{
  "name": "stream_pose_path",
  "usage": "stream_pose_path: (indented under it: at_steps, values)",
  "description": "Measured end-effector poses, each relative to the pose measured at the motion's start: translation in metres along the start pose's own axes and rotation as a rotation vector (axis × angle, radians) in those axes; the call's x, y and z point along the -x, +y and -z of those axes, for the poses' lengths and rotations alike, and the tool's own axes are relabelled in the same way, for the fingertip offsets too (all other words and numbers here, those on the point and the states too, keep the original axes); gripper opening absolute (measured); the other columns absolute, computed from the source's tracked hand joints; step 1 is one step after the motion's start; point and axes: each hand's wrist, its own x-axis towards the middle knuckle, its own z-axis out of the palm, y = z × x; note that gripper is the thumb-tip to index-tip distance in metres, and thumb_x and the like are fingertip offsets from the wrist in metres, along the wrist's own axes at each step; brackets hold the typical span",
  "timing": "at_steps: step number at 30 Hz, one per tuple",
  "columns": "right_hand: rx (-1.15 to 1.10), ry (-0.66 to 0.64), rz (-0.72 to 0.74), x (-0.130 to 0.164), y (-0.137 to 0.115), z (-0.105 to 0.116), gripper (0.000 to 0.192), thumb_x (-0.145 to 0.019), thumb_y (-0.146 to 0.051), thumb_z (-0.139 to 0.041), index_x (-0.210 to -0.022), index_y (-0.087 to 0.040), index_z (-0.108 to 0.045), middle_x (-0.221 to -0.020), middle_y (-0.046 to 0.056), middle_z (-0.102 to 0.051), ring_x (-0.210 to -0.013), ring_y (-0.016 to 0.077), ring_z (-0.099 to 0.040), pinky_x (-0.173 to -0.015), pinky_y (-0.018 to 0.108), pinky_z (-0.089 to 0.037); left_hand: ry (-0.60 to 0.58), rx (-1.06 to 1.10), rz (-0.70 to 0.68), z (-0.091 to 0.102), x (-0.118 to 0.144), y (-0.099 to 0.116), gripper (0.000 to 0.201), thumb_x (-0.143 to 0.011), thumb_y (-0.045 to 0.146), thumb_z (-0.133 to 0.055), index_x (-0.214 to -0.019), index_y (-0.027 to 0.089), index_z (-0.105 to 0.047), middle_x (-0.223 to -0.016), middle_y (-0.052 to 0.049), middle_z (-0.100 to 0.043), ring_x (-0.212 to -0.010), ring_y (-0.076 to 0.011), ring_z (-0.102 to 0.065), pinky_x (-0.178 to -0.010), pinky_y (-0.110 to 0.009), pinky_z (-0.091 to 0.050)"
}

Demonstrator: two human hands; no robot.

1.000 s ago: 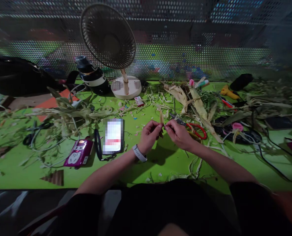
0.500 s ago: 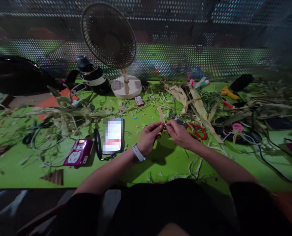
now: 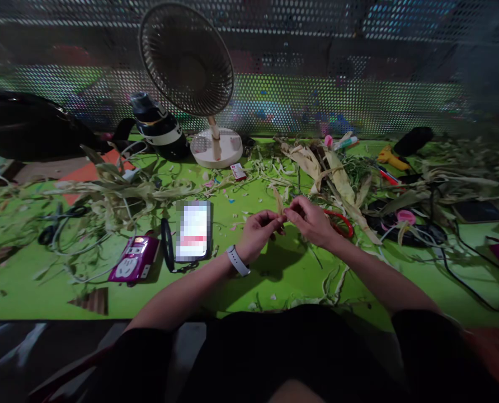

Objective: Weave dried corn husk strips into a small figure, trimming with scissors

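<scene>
Above the middle of the green table, a narrow strip of dried corn husk [image 3: 278, 200] points up and away from my fingertips. My left hand [image 3: 258, 232] pinches its lower end between thumb and index finger; a pale watch strap [image 3: 238, 261] circles that wrist. My right hand [image 3: 310, 221] meets it from the other side, thumb and index finger closed at the base of the strip. The exact contact between the fingertips is too small to make out. Just beyond my right hand lie red-handled scissors [image 3: 340, 223], partly covered by it.
Dried husks [image 3: 337, 173] and shredded strips litter the green table [image 3: 241, 299]. To the left are a phone [image 3: 193, 232], a purple power strip [image 3: 135, 259] and black scissors [image 3: 59, 224]. A fan [image 3: 216, 150] and a bottle [image 3: 161, 131] stand behind. A yellow glue gun [image 3: 394, 159] rests far right.
My right hand has shifted slightly right and its fingers have changed their hold at the strip's base. The husk strip now stands a little further right and lower. My left hand has barely moved.
</scene>
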Motion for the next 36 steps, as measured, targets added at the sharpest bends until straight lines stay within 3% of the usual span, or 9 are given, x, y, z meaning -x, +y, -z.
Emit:
stream_pose_path:
  at_steps: [4,9,13,18,20,22,27,36]
  values:
    - [-0.016,0.037,0.129,-0.004,0.003,0.002,0.017,-0.086,-0.035,-0.054,-0.079,-0.020,-0.051,-0.080,0.002,-0.053,-0.077,0.0152,-0.050,-0.071,0.028,-0.040,-0.093,-0.084,0.052,-0.001,0.001,0.002,0.035,-0.063,0.043,-0.077,-0.071,0.014,-0.059,-0.057,0.003,-0.058,-0.047,-0.0062,-0.054,-0.043,-0.017,-0.037]
    - [-0.208,-0.030,0.012,-0.002,0.006,-0.006,0.020,-0.088,-0.039,-0.052,-0.083,-0.020,-0.050,-0.077,0.000,-0.052,-0.074,0.0141,-0.051,-0.072,0.028,-0.041,-0.247,-0.181,0.130,0.002,-0.001,0.008,0.032,-0.062,0.039,-0.079,-0.067,0.014,-0.059,-0.052,0.003,-0.057,-0.043,-0.0051,-0.049,-0.043,-0.017,-0.038]
    - [-0.145,0.015,0.010,0.001,0.003,-0.009,0.025,-0.090,-0.041,-0.049,-0.078,-0.020,-0.052,-0.074,0.000,-0.052,-0.072,0.0147,-0.050,-0.070,0.029,-0.041,-0.276,-0.280,0.125,0.004,-0.001,0.008,0.027,-0.067,0.037,-0.075,-0.067,0.014,-0.060,-0.052,0.002,-0.058,-0.041,-0.0054,-0.048,-0.042,-0.017,-0.037]
    - [0.024,0.239,0.213,0.003,-0.007,0.005,0.022,-0.090,-0.040,-0.050,-0.080,-0.022,-0.058,-0.081,0.004,-0.059,-0.080,0.0189,-0.055,-0.075,0.034,-0.045,-0.338,-0.326,0.156,0.004,-0.002,-0.006,0.028,-0.066,0.038,-0.075,-0.063,0.015,-0.058,-0.051,0.002,-0.058,-0.043,-0.0068,-0.050,-0.043,-0.018,-0.036]
    - [0.024,0.401,0.252,0.004,-0.011,0.017,0.019,-0.091,-0.038,-0.049,-0.089,-0.023,-0.060,-0.089,0.006,-0.061,-0.087,0.0207,-0.058,-0.080,0.037,-0.046,-0.314,-0.276,0.183,0.004,-0.003,-0.008,0.031,-0.067,0.042,-0.074,-0.064,0.015,-0.058,-0.052,0.002,-0.058,-0.044,-0.0067,-0.049,-0.044,-0.018,-0.035]
    - [0.055,0.468,0.304,0.004,-0.014,0.026,0.017,-0.091,-0.037,-0.051,-0.093,-0.025,-0.062,-0.093,0.007,-0.062,-0.091,0.0218,-0.058,-0.082,0.039,-0.047,-0.241,-0.188,0.185,0.006,-0.005,-0.004,0.033,-0.066,0.044,-0.074,-0.065,0.015,-0.058,-0.056,0.002,-0.058,-0.048,-0.0068,-0.050,-0.045,-0.018,-0.035]
    - [0.197,0.094,0.509,-0.003,-0.005,0.023,0.014,-0.087,-0.036,-0.060,-0.091,-0.025,-0.068,-0.090,0.006,-0.063,-0.089,0.0205,-0.059,-0.079,0.037,-0.047,-0.117,-0.001,0.178,0.013,-0.009,0.019,0.032,-0.061,0.040,-0.079,-0.069,0.015,-0.060,-0.063,0.001,-0.058,-0.056,-0.0064,-0.053,-0.046,-0.016,-0.032]
    - [0.367,0.081,0.617,-0.005,0.010,0.011,0.013,-0.087,-0.033,-0.059,-0.088,-0.024,-0.068,-0.083,0.005,-0.068,-0.079,0.0193,-0.058,-0.073,0.035,-0.042,-0.139,0.097,0.210,0.010,-0.005,0.026,0.031,-0.060,0.036,-0.082,-0.063,0.014,-0.060,-0.058,0.003,-0.053,-0.047,-0.0019,-0.038,-0.042,-0.016,-0.025]
